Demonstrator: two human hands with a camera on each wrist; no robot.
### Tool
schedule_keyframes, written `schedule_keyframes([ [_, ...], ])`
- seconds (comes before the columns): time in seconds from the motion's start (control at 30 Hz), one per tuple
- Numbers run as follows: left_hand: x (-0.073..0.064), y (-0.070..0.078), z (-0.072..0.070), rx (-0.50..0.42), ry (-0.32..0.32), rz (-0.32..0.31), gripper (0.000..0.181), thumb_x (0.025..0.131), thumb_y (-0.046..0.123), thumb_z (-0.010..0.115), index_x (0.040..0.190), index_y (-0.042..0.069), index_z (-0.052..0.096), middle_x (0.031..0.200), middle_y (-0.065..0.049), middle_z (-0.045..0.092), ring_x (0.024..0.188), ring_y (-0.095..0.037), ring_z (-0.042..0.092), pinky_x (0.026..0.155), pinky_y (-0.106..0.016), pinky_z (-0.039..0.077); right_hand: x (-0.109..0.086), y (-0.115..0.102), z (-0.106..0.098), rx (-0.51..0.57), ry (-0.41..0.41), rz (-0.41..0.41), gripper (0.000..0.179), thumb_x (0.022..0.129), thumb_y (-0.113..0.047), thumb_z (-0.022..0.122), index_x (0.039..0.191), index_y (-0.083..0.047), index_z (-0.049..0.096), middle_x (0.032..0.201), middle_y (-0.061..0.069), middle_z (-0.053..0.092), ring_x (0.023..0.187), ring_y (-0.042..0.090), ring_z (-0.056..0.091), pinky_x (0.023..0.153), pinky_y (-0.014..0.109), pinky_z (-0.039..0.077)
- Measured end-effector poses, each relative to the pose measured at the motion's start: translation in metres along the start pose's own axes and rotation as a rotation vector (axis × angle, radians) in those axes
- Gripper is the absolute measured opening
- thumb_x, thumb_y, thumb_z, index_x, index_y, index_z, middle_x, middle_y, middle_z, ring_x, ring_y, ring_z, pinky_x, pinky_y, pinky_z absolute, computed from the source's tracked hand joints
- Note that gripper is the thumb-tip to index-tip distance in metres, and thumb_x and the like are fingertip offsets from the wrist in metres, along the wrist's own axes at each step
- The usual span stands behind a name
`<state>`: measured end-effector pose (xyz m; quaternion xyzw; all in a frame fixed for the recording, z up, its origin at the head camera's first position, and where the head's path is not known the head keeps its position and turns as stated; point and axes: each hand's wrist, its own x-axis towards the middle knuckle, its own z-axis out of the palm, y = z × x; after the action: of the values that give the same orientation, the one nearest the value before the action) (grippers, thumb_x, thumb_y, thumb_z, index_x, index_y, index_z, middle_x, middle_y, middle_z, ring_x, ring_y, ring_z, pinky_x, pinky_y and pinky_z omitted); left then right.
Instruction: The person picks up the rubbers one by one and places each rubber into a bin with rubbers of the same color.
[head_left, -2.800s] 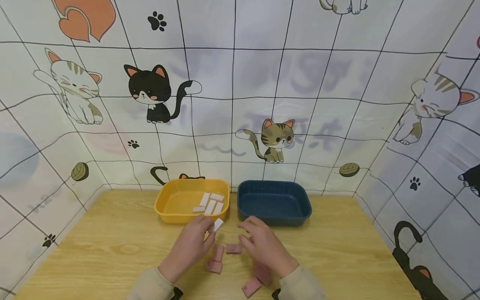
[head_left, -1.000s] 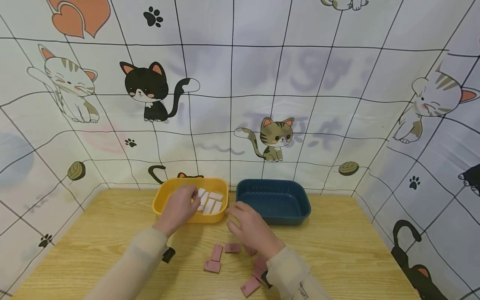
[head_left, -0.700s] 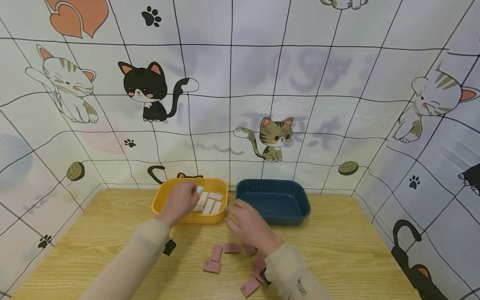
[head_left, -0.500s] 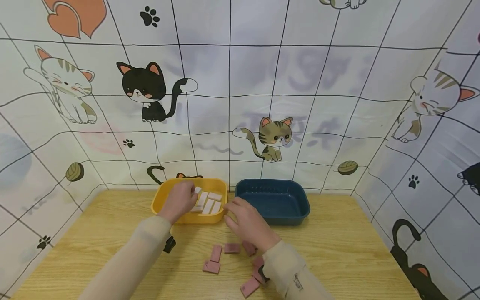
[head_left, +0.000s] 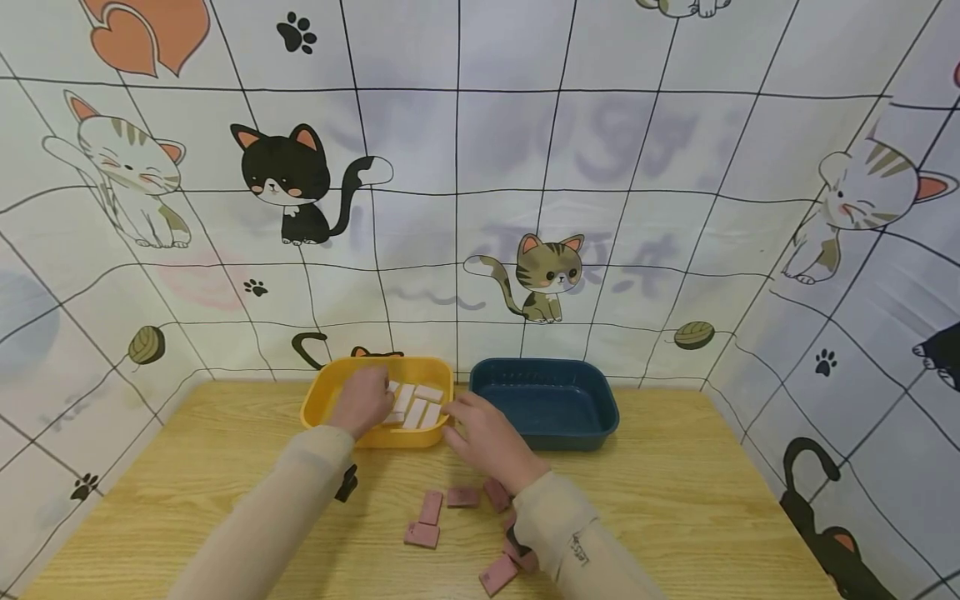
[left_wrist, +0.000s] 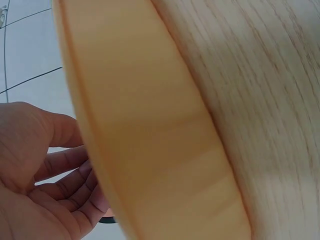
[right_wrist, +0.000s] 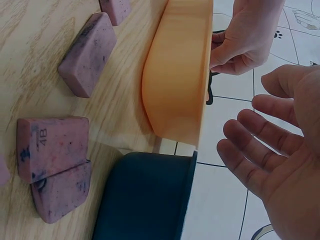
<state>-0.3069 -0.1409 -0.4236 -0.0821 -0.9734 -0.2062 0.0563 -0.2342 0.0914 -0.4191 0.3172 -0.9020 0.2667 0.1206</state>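
My left hand [head_left: 365,402] reaches into the yellow tray [head_left: 322,437], its loosely curled fingers [left_wrist: 67,185] going behind the rim in the left wrist view. Several small white rectangular blocks [head_left: 417,412] lie in the tray, one right at these fingertips. The fingertips are hidden, so I cannot tell whether they pinch that block. My right hand [head_left: 491,437] hangs at the tray's right front corner, fingers apart and slightly bent, palm bare in the right wrist view. Below the hands, pink erasers [right_wrist: 52,147] lie on the wooden table, one marked 4B.
A dark blue tray [head_left: 555,442] stands just right of the yellow one. More pink erasers, such as the one near the front [head_left: 498,575], are partly under the right sleeve [head_left: 577,533]. A sheet printed with cats hangs behind and on both sides of the table [head_left: 675,492].
My left hand has carried a white block from the tray's front into the tray, shifting it slightly left lately. My right hand has moved up and left, to the yellow tray's corner.
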Motion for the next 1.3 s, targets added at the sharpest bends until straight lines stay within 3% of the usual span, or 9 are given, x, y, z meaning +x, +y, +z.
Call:
schedule_keyframes([
  [0.37,0.006,-0.006,0.01,-0.003,-0.038,-0.058,0.023,0.091,-0.002,0.059,0.071,0.006,0.051,0.067,-0.004,0.04,0.063,-0.02,0.04,0.059,-0.034,0.036,0.001,0.0,0.008,-0.027,-0.024,0.006,0.024,0.1,-0.013,0.064,0.122,-0.006,0.072,0.109,0.009,0.065,0.086,0.015,0.057,0.078,0.032,0.053],
  [0.73,0.009,-0.01,0.014,-0.013,-0.089,-0.156,0.013,0.089,-0.003,0.06,0.076,0.002,0.058,0.069,-0.007,0.049,0.065,-0.021,0.047,0.061,-0.033,0.04,0.001,-0.003,0.005,-0.033,-0.02,-0.004,0.024,0.101,-0.015,0.064,0.122,-0.007,0.072,0.107,0.006,0.064,0.084,0.013,0.052,0.076,0.029,0.05],
  [0.93,0.011,-0.014,0.018,-0.022,-0.083,-0.157,0.018,0.088,-0.002,0.061,0.071,0.003,0.057,0.066,-0.006,0.049,0.063,-0.021,0.046,0.059,-0.032,0.039,0.0,-0.003,0.004,-0.032,-0.042,0.021,0.028,0.102,-0.017,0.063,0.126,-0.007,0.071,0.111,0.004,0.063,0.088,0.014,0.053,0.081,0.032,0.052],
  [1.17,0.014,-0.017,0.015,-0.046,-0.087,-0.145,0.031,0.098,0.01,0.062,0.067,0.005,0.06,0.062,-0.003,0.051,0.06,-0.019,0.047,0.057,-0.029,0.038,-0.002,0.001,0.004,-0.028,-0.048,0.038,0.03,0.102,-0.018,0.063,0.127,-0.004,0.071,0.119,0.006,0.064,0.099,0.017,0.061,0.087,0.036,0.055],
  [1.3,0.015,-0.015,0.012,-0.063,-0.076,-0.111,0.038,0.096,0.008,0.06,0.06,0.01,0.051,0.056,0.0,0.042,0.053,-0.014,0.038,0.052,-0.027,0.031,-0.004,0.005,0.004,-0.021,-0.036,0.041,0.028,0.102,-0.017,0.064,0.126,-0.005,0.071,0.123,0.007,0.064,0.107,0.02,0.064,0.092,0.039,0.056],
])
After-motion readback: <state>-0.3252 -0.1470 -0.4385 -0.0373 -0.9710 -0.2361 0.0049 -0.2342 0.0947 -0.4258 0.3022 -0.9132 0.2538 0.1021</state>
